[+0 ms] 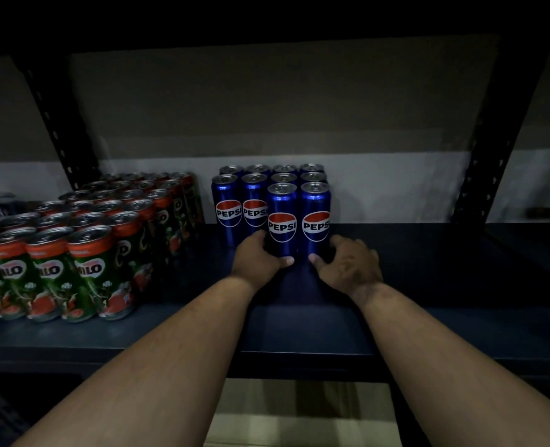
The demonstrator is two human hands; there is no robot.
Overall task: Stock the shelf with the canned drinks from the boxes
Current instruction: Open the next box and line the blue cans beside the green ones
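You are gripping the two front Pepsi cans (298, 221), left hand (256, 258) and right hand (347, 262) curled around their bases; Milo cans (73, 240) are standing stocked, shelf (428, 269) space remaining.

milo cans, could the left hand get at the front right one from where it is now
Probably yes. The left hand grips a blue Pepsi can, so it must let go first. The nearest green and red Milo can stands at the block's front corner, with bare dark shelf between and nothing blocking.
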